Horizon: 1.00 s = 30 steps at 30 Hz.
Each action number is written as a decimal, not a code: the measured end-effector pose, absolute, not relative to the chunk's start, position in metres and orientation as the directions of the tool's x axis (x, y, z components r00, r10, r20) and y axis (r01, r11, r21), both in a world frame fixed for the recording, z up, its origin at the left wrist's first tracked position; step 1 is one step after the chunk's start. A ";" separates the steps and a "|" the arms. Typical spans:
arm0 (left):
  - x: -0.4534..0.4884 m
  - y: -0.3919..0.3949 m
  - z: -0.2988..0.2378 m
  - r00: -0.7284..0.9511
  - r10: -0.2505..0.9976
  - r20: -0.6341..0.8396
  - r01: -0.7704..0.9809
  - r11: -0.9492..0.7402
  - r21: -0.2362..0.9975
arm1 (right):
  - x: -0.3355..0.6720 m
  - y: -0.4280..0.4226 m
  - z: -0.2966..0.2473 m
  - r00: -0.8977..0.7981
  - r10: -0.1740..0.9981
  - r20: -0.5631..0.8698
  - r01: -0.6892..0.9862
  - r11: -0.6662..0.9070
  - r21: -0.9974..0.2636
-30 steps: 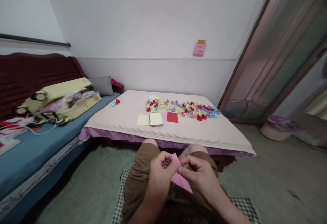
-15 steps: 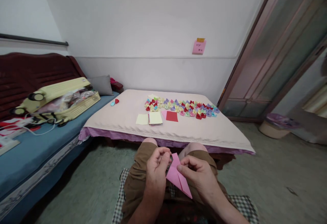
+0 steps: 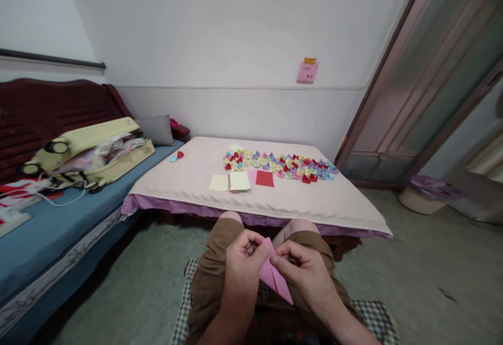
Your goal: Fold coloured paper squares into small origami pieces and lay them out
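Observation:
Over my lap, both hands pinch a folded pink paper [image 3: 275,280] that points down to the right. My left hand [image 3: 242,269] grips its upper left edge with curled fingers. My right hand [image 3: 304,271] pinches its upper right side, thumb on top. On the low table [image 3: 188,182] ahead lie a pale yellow sheet [image 3: 219,182], a stack of paper squares [image 3: 239,181], a red sheet [image 3: 264,179] and several small folded paper pieces [image 3: 279,165] in rows.
A blue sofa [image 3: 47,240] at left carries a yellow open case [image 3: 90,151] and a grey cushion [image 3: 157,130]. Two small folded pieces [image 3: 176,157] sit at the table's left. A glass door [image 3: 424,83] stands at right, a basket [image 3: 426,195] beside it. A pink note [image 3: 307,71] hangs on the wall.
My left hand has closed in on the pink paper again, and the paper has folded narrower between both hands. The view shifted only slightly.

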<state>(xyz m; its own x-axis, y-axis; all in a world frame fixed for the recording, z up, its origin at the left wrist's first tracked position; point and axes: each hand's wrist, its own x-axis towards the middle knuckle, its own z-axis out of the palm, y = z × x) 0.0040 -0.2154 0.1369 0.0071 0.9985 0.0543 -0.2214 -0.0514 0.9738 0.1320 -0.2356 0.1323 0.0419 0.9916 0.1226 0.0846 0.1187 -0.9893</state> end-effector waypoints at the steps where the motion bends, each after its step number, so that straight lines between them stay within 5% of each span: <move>1: 0.003 -0.215 0.136 0.011 0.999 0.037 -0.226 -0.034 0.974 | 0.132 -0.236 0.133 0.043 0.992 0.123 0.093 0.118 -0.989; 13: 0.002 -0.210 0.133 -0.016 0.997 0.072 -0.155 -0.074 0.985 | 0.134 -0.236 0.133 -0.009 0.994 0.110 0.105 0.111 -0.988; 21: 0.006 -0.210 0.130 -0.008 1.000 0.009 -0.312 -0.012 0.950 | 0.133 -0.234 0.133 0.035 0.990 0.137 0.134 0.131 -0.982; 30: 0.008 -0.224 0.129 -0.246 0.833 0.495 0.150 -0.472 0.869 | 0.134 -0.239 0.138 0.092 0.960 0.265 0.230 0.239 -0.943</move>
